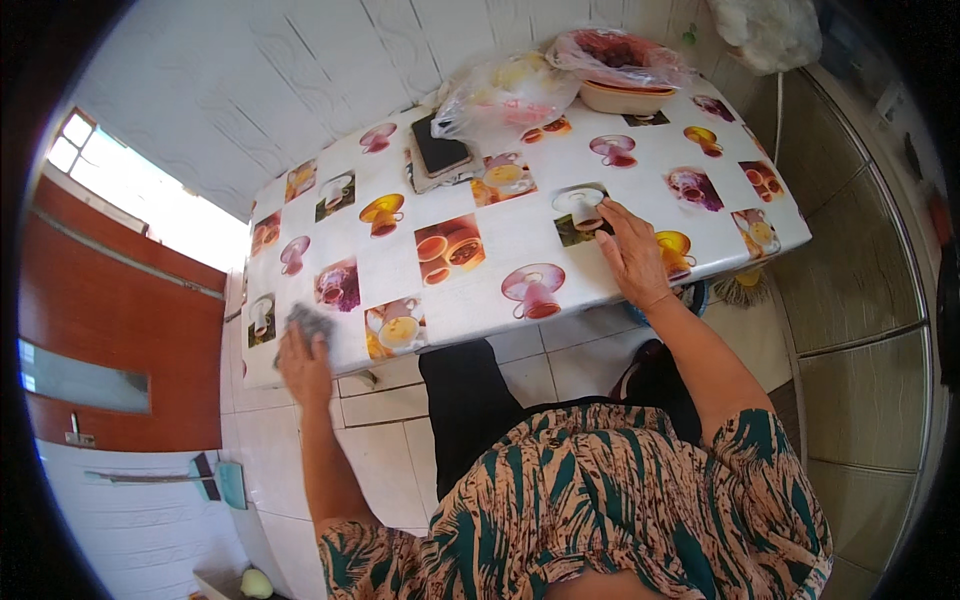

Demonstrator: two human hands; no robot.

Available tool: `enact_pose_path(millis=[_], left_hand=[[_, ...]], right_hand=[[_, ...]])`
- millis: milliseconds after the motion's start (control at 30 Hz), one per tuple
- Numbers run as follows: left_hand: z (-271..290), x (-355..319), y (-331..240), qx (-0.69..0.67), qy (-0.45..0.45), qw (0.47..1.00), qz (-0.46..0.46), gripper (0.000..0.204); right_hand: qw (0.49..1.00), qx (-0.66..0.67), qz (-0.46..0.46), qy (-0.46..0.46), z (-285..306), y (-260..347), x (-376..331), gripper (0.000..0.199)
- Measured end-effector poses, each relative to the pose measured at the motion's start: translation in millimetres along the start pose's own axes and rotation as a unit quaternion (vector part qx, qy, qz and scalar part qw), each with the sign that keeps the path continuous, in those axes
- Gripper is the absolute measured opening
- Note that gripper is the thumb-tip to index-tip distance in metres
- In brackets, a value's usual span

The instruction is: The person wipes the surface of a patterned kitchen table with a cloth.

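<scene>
My left hand (304, 366) presses a grey cloth (312, 322) onto the near left corner of the table, its fingers closed over the cloth. The table wears a white tablecloth (480, 270) printed with cups and saucers in pink, yellow and brown. My right hand (634, 254) lies on the tablecloth near the front edge at the right, palm down, fingers stretched out, holding nothing. Under it a printed green-and-white cup picture is partly covered.
Toward the back stand a dark flat phone-like device (442, 146) on a folded cloth, a clear plastic bag (510, 95) and a beige bowl (625, 98) under red-tinted plastic. A blue basin (692, 298) and a straw brush (742, 288) sit below the right edge. A brown door (120, 300) is at left.
</scene>
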State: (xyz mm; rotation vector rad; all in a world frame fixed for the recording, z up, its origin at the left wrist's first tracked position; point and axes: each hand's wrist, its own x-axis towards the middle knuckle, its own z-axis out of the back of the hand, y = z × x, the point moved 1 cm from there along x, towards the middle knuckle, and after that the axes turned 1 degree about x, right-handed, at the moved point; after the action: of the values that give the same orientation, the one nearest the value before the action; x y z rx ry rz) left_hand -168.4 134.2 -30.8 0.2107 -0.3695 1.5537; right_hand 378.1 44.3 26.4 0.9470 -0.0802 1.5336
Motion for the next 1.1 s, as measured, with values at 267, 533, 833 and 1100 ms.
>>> enact_pose_path(millis=[267, 533, 833, 1100], left_hand=[[-13, 19, -34, 0.082, 0.054, 0.987, 0.128, 0.062], [21, -23, -256, -0.089, 0.078, 0.967, -0.226, 0.061], [10, -18, -305, -0.361, 0.130, 0.898, -0.213, 0.063], [3, 8, -203, -0.482, 0.002, 0.876, -0.021, 0.043]], right_hand=[[0.973, 0.178, -0.099, -0.111, -3, -20, -2, 0.032], [0.997, -0.051, 0.048, -0.022, -6, -7, -4, 0.024], [0.979, 0.156, 0.097, 0.082, -61, 91, -9, 0.047], [0.952, -0.072, 0.083, 0.286, -70, 122, -16, 0.060]])
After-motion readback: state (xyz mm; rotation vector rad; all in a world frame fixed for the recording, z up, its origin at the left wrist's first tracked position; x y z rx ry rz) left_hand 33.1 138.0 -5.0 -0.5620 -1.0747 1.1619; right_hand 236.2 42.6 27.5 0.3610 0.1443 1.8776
